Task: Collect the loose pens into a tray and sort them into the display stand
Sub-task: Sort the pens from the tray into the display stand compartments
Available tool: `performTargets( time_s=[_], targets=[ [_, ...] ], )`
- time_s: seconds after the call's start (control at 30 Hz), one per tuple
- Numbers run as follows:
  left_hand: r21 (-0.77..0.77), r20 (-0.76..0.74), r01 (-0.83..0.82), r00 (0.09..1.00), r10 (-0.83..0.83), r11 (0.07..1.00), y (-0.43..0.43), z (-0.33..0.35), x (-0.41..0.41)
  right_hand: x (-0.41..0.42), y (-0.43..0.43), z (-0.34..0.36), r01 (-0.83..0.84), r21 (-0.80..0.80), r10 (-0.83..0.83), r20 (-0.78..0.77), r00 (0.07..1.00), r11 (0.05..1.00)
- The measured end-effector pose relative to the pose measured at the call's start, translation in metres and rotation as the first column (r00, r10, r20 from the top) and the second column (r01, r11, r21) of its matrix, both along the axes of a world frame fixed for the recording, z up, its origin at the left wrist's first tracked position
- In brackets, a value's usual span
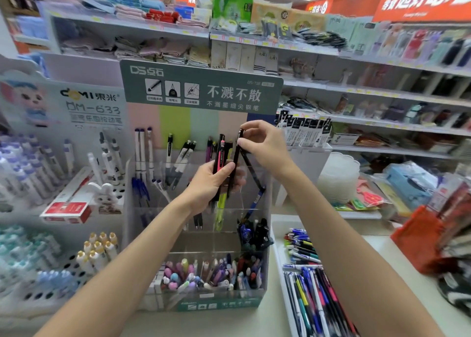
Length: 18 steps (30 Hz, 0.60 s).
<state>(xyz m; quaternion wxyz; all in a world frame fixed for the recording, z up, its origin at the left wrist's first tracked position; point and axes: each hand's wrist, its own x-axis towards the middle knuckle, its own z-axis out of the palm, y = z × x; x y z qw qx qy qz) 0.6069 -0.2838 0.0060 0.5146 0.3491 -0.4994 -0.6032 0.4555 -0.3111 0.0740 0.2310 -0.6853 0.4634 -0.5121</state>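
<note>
My left hand (211, 183) grips a bunch of pens (220, 163) upright in front of the display stand (201, 303); a pink-and-black one and a yellow-green one show among them. My right hand (262, 145) pinches the top of a black pen (238, 150) that stands in that bunch. The stand has clear tiered compartments, the lowest packed with several pens. A white tray (279, 255) to its right holds several loose pens.
A white pen display (38, 209) with rows of pens and a red box stands to the left. Behind run store shelves (356, 87) of towels, socks and packets. An orange basket (418, 237) and stacked clear plastic dishes (339, 176) sit at right.
</note>
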Motion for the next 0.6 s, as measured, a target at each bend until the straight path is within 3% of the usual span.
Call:
performTargets(
  time_s=[0.1, 0.17, 0.3, 0.43, 0.5, 0.6],
  targets=[
    [-0.013, 0.056, -0.064, 0.996, 0.065, 0.998, -0.005, -0.003, 0.007, -0.023, -0.004, 0.019, 0.182, -0.09, -0.161, 0.202, 0.966, 0.979],
    [-0.024, 0.13, -0.11, 0.985, 0.112, 0.994, -0.007, -0.006, 0.013, -0.036, -0.008, 0.029, 0.297, -0.213, -0.256, 0.201, 0.946, 0.931],
    [-0.026, 0.144, -0.081, 0.986, 0.084, 0.996, -0.006, -0.006, 0.019, -0.037, -0.019, 0.016, 0.299, -0.414, -0.345, -0.04, 0.938, 0.86],
    [0.004, 0.104, -0.024, 0.994, 0.024, 1.0, -0.003, -0.006, 0.021, -0.03, -0.028, -0.029, 0.195, -0.25, -0.272, -0.324, 0.906, 0.948],
    [0.048, 0.049, -0.024, 0.999, 0.022, 0.999, -0.001, -0.006, 0.025, -0.027, -0.029, -0.041, 0.166, -0.183, -0.226, -0.382, 0.896, 0.969],
    [0.158, -0.08, -0.033, 0.996, 0.046, 0.987, 0.003, -0.004, 0.034, -0.023, -0.028, -0.038, 0.189, -0.283, -0.281, -0.33, 0.901, 0.94]
  ],
)
